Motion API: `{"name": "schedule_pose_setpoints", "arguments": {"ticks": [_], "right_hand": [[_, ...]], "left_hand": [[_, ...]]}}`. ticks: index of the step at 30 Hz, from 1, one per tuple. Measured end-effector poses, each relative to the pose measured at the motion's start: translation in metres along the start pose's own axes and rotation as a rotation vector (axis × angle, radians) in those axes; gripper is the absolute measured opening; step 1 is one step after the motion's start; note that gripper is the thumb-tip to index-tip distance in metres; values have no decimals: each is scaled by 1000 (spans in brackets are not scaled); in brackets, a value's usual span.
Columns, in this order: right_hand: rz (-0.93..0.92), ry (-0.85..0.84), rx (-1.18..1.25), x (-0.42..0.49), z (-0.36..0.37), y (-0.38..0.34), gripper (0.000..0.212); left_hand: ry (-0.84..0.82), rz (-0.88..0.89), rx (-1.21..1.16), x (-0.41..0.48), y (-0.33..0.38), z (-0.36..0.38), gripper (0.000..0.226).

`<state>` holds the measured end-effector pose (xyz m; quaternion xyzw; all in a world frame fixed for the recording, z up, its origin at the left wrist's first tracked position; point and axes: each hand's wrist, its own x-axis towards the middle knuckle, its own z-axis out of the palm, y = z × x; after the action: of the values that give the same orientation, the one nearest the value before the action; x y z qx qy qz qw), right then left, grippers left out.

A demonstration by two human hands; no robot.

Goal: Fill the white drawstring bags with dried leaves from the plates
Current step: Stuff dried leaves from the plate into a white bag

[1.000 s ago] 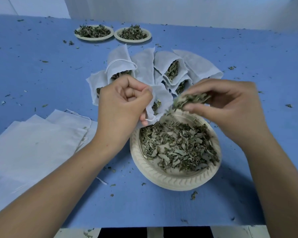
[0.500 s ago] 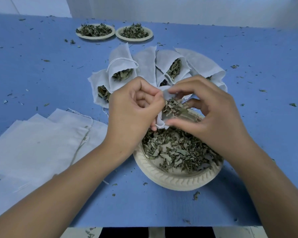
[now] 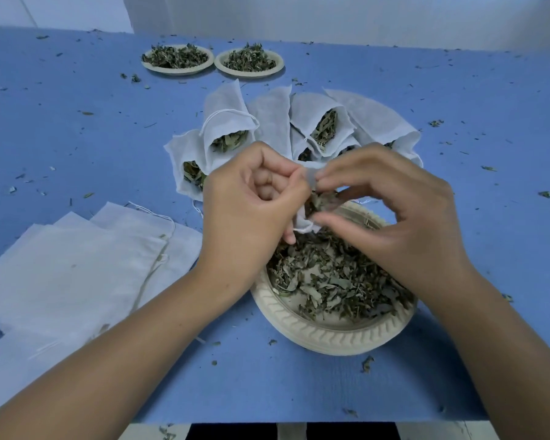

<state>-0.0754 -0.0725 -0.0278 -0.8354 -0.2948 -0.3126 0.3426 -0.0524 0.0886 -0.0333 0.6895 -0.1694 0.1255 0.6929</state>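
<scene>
Bag in work: a small white drawstring bag [image 3: 301, 217] is held up between both hands, just above the far edge of the near plate. Fingers hide most of it, and a loop of cord shows at its lower edge.
Left grip: the left hand [image 3: 251, 211] has its fingers curled in, narrow, and pinches the bag's cloth at the mouth.
Right grip: the right hand [image 3: 394, 217] holds a pinch of leaves [image 3: 319, 201] between thumb and fingertips, right at the bag's open mouth.
Near plate: the near plate [image 3: 327, 338] is round and cream with a ribbed rim. It sits under the hands and carries a loose heap of dried leaves [image 3: 337, 281].
Filled bags: the filled bags [image 3: 305, 109] lie fanned out just beyond the hands, mouths open toward the person, with leaves showing in several.
Empty bags: the empty bags [image 3: 70, 271] lie flat and overlapping to the left, under the left forearm.
Far plates: two far plates [image 3: 177, 72] of leaves stand side by side, well beyond the fan.
Worktop: the blue worktop [image 3: 458, 106] is scattered with crumbs [image 3: 367, 363] of leaf.
</scene>
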Motion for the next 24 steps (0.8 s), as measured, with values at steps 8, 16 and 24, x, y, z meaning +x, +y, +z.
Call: {"name": "schedule_pose_setpoints", "arguments": {"ticks": [8, 16, 24], "right_hand": [[-92, -332, -149, 0, 12, 4, 24], [-95, -286, -204, 2, -1, 0, 35], [101, -117, 240, 4, -21, 6, 41]], "left_hand": [[-83, 14, -29, 1, 0, -1, 19], [-44, 27, -41, 3, -1, -2, 21], [68, 63, -11, 9, 0, -10, 14]]}}
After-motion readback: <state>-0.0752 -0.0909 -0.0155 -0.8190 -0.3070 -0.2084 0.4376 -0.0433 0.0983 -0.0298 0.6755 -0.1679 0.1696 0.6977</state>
